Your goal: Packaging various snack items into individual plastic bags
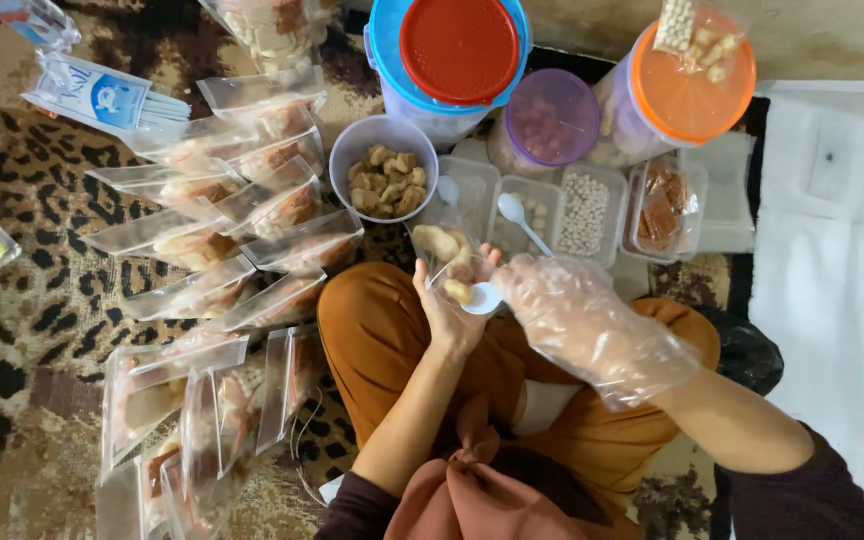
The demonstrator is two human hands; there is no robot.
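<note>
My left hand (449, 310) holds a small clear plastic bag (444, 250) with a few pale fried pieces inside, its mouth held up over my lap. My right hand (567, 310), in a loose clear plastic glove, grips a white spoon (482, 297) whose bowl rests at the bag's mouth. Just beyond the hands stands a pale round bowl (350, 152) of beige fried chunks.
Several filled clear bags (192, 240) lie in rows on the leopard-print mat at left. Behind are rectangular clear tubs (584, 210) with white balls and red snacks, a second white spoon (518, 215), and lidded jars: red-on-blue (457, 50), purple (552, 118), orange (692, 75). White cloth (832, 250) lies right.
</note>
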